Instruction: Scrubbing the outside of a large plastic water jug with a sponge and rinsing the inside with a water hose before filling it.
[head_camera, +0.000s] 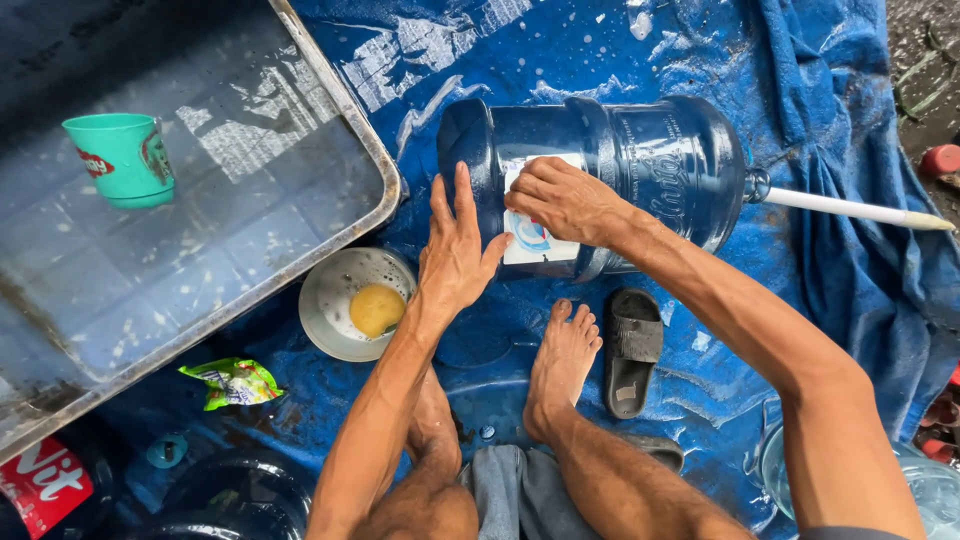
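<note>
The large translucent blue plastic water jug (620, 185) lies on its side on the wet blue tarpaulin (850, 250), neck pointing away from the metal trough, so its curved wall and the white and blue label (535, 240) face up where both hands can get at them. It seems laid flat like this so that it stays steady while the label is worked on.

The left hand (455, 250) presses flat against the jug's base end, fingers (452, 205) spread apart and straight, thumb out toward the label; it appears to brace the jug against rolling and grips nothing. The left forearm rises almost straight from the knee to the jug.

The right hand (565, 200) rests on top of the jug over the label, knuckles up, fingers (530, 185) curled together and pressing on the label's upper edge. Whether they pinch the edge or only rub it cannot be told. The right arm reaches in on a long diagonal, elbow bent outward.

A white rod (850, 210) sticks out of the jug's neck. Just below the jug sit 1 bare foot (560, 365) and 1 black slide sandal (632, 350). Beside the jug's base end stands a round metal bowl (335, 300) holding a yellow sponge (377, 310). Beyond that is a big water-filled metal trough (300, 260) with a green plastic cup (125, 158) in it.
</note>
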